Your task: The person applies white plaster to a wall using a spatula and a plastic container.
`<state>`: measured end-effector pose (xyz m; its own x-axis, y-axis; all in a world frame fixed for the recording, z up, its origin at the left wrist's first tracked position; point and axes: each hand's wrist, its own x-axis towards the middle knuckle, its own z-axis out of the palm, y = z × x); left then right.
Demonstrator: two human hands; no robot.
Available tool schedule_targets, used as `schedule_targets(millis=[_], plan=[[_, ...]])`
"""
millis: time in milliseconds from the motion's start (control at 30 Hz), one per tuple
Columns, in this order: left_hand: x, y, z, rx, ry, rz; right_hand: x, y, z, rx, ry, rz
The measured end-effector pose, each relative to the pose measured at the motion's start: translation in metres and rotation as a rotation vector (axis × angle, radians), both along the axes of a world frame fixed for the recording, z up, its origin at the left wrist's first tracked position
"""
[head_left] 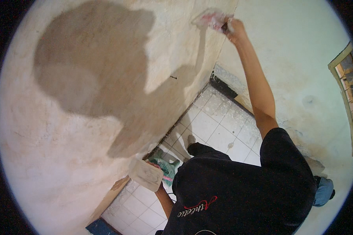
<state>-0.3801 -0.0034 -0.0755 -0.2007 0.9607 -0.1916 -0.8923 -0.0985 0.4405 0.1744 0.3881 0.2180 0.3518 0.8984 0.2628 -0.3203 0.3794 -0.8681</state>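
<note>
Evidently, the flat hand tool is up on the blotchy beige wall, just beside the corner where it meets the pale green wall; blur hides its exact shape and whether its face touches. The right hand grasps it by its short dark grip at the end of an extended arm. It looks light and probably thin and fairly stiff, so the grip is the sensible hold; the smeared whitish and pinkish face would likely be slick.

Lower down, the left hand grasps a shallow whitish plastic tub, mostly hidden behind it, with some fingers at its far edge. The tub should be light and slightly flexible, best held from below or by opposite sides; its smooth walls may slip in wet fingers.

Beyond the tub, a green plastic object sits on the white tiled floor, near the floor's edge along the beige wall. A window opens in the green wall.
</note>
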Motion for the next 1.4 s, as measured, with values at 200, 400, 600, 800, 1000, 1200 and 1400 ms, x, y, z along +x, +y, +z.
schedule_targets(millis=[200, 400, 600, 800, 1000, 1200, 1400], plan=[[0.005, 0.02, -0.008, 0.123, -1.241, -0.148, -0.003, 0.007, -0.132, -0.522, -0.222, -0.107], [-0.006, 0.004, -0.017, 0.1, -0.073, -0.112, -0.052, 0.014, -0.061, -0.28, 0.048, 0.117], [0.015, 0.013, -0.044, -0.015, -0.495, -0.14, 0.037, 0.034, 0.116, 0.065, -0.863, -0.151], [-0.021, -0.022, -0.068, 0.192, -0.978, -0.063, -0.093, -0.047, 0.238, 0.376, 0.026, 0.073], [-0.013, 0.0, -0.045, 0.061, -0.283, -0.096, -0.157, -0.034, 0.171, 0.671, -1.008, -1.074], [-0.019, -0.012, -0.039, 0.002, -0.135, -0.058, -0.292, -0.094, 0.084, 0.503, -1.291, -0.551], [-0.021, -0.027, -0.033, -0.016, -0.104, -0.034, -0.234, -0.135, 0.098, 0.451, -1.179, -0.606]])
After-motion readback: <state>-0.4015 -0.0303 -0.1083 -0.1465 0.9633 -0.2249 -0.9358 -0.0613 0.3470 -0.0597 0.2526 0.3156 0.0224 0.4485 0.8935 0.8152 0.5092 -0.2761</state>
